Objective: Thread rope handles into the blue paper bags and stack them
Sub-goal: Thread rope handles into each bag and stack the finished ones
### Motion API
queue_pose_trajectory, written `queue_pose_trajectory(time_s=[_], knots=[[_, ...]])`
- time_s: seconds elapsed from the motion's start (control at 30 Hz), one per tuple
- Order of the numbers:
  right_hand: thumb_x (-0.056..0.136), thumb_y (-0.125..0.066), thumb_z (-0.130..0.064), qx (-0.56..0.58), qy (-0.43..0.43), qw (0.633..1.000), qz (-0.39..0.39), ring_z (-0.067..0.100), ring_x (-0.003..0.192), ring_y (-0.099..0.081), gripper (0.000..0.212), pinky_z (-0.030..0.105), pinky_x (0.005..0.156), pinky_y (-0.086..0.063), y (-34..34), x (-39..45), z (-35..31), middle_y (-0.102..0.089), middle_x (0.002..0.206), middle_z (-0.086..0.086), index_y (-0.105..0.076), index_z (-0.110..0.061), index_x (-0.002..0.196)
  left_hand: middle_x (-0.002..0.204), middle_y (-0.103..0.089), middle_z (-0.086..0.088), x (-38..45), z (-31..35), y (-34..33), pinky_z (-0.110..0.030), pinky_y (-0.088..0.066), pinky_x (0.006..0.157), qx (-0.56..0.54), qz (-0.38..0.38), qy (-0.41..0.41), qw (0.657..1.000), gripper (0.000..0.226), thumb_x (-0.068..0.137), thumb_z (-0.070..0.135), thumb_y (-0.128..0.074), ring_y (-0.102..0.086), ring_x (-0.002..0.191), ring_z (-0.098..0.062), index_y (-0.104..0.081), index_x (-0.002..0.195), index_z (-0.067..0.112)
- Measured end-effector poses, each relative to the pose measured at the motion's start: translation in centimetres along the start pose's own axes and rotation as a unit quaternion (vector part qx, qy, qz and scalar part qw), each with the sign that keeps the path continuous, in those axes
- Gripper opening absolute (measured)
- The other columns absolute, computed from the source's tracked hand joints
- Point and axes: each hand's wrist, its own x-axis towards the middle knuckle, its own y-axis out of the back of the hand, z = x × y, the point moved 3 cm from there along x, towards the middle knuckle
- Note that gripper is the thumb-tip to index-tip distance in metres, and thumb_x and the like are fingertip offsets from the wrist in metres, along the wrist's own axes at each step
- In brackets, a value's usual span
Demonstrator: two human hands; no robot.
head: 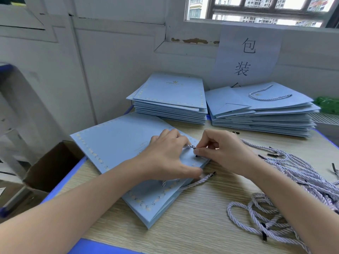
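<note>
A flat blue paper bag (117, 142) tops a small pile in front of me on the table. A pale twisted rope handle (194, 183) runs under my left palm, one black-tipped end lying free past the bag's near edge. My left hand (166, 156) lies on the bag near its top edge and holds the rope's other end between its fingers. My right hand (219, 153) pinches that end's black tip just above a hole in the bag. A loose heap of rope handles (286, 182) lies to the right.
Two stacks of blue bags stand at the back: one without handles (170, 99), one with a rope handle on top (262, 109). A paper sign (247, 57) hangs on the wall. A cardboard box (53, 165) sits left of the table (201, 222). Something green (328, 104) is far right.
</note>
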Motion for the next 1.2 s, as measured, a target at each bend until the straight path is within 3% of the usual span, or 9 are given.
queue_pose_trajectory(time_s=[0.23, 0.4, 0.5, 0.57, 0.67, 0.77, 0.93, 1.07, 1.2], knots=[[0.083, -0.068, -0.016, -0.119, 0.065, 0.99, -0.035, 0.003, 0.063, -0.048, 0.014, 0.013, 0.06, -0.036, -0.2, -0.1, -1.0, -0.055, 0.071, -0.016, -0.064, -0.027, 0.074, 0.113, -0.048, 0.015, 0.1, -0.4, 0.8, -0.024, -0.033, 0.087, -0.063, 0.033, 0.013, 0.997, 0.062, 0.061, 0.062, -0.058, -0.04, 0.107, -0.004, -0.056, 0.114, 0.032], [0.089, -0.053, -0.017, -0.126, 0.057, 0.989, -0.045, 0.003, 0.066, -0.045, 0.02, 0.012, 0.062, -0.033, 0.7, -0.4, -1.3, -0.055, 0.085, -0.008, -0.071, -0.023, 0.08, 0.104, -0.061, 0.018, 0.0, -0.8, 1.3, -0.023, -0.038, 0.085, -0.139, 0.036, 0.015, 0.99, 0.023, 0.071, 0.055, -0.069, -0.052, 0.103, -0.001, -0.067, 0.087, 0.038], [0.088, -0.055, -0.016, -0.108, 0.062, 0.992, -0.019, 0.001, 0.067, -0.046, 0.021, 0.011, 0.063, -0.034, 1.3, -0.5, -1.2, -0.055, 0.086, -0.007, -0.074, -0.021, 0.081, 0.093, -0.069, 0.014, 0.0, -0.7, 1.6, -0.023, -0.045, 0.087, -0.172, 0.049, 0.025, 0.984, 0.029, 0.065, 0.057, -0.059, -0.059, 0.095, 0.0, -0.073, 0.077, 0.034], [0.085, -0.059, -0.013, -0.073, 0.072, 0.993, 0.05, 0.004, 0.064, -0.045, 0.018, 0.012, 0.06, -0.034, 1.9, -0.7, -1.2, -0.054, 0.077, -0.009, -0.075, -0.016, 0.076, 0.081, -0.071, 0.002, 0.2, -0.6, 1.8, -0.025, -0.046, 0.076, -0.191, 0.062, 0.031, 0.979, 0.043, 0.062, 0.058, -0.056, -0.062, 0.078, -0.007, -0.074, 0.075, 0.022], [0.084, -0.065, -0.016, -0.046, 0.08, 0.987, 0.135, 0.006, 0.056, -0.043, 0.02, 0.014, 0.055, -0.031, 2.5, -0.9, -1.2, -0.047, 0.06, -0.011, -0.068, -0.009, 0.065, 0.06, -0.046, -0.017, 0.4, -0.6, 2.0, -0.027, -0.029, 0.054, -0.215, 0.091, 0.019, 0.972, 0.068, 0.058, 0.06, -0.049, -0.038, 0.057, -0.019, -0.065, 0.074, -0.004], [0.083, -0.066, -0.028, -0.151, 0.076, 0.981, 0.099, 0.008, 0.057, -0.046, 0.017, 0.026, 0.057, -0.037, 1.3, -0.8, -1.2, -0.05, 0.061, -0.009, -0.073, -0.016, 0.073, 0.054, -0.052, -0.012, 0.3, -0.9, 2.0, -0.023, -0.031, 0.05, -0.232, 0.128, 0.038, 0.963, 0.046, 0.06, 0.052, -0.06, -0.041, 0.052, -0.015, -0.07, 0.065, 0.007], [0.087, -0.06, -0.026, -0.226, 0.042, 0.971, 0.071, 0.023, 0.079, -0.056, 0.015, 0.035, 0.069, -0.047, -0.6, -0.3, -1.0, -0.062, 0.08, -0.002, -0.073, -0.018, 0.089, 0.071, -0.071, 0.005, 0.2, -0.9, 1.7, -0.006, -0.041, 0.06, -0.192, 0.132, 0.057, 0.971, 0.016, 0.074, 0.035, -0.075, -0.063, 0.071, 0.0, -0.069, 0.063, 0.024], [0.08, -0.065, -0.018, -0.151, 0.031, 0.986, 0.065, 0.016, 0.065, -0.051, 0.02, 0.034, 0.062, -0.045, 0.0, -0.1, -1.0, -0.053, 0.062, -0.007, -0.058, -0.023, 0.062, 0.075, -0.069, 0.014, 0.4, -0.9, 1.6, -0.003, -0.039, 0.065, -0.21, 0.127, 0.057, 0.968, 0.016, 0.071, 0.04, -0.075, -0.061, 0.08, 0.003, -0.069, 0.069, 0.026], [0.077, -0.063, -0.01, -0.09, -0.01, 0.996, 0.015, 0.006, 0.048, -0.037, 0.028, 0.02, 0.049, -0.03, 1.5, -0.6, -0.8, -0.043, 0.05, -0.008, -0.049, -0.017, 0.053, 0.086, -0.065, 0.015, 0.4, -0.8, 1.3, -0.01, -0.039, 0.074, -0.172, 0.114, 0.039, 0.978, 0.017, 0.076, 0.04, -0.073, -0.057, 0.089, -0.002, -0.067, 0.081, 0.025]])
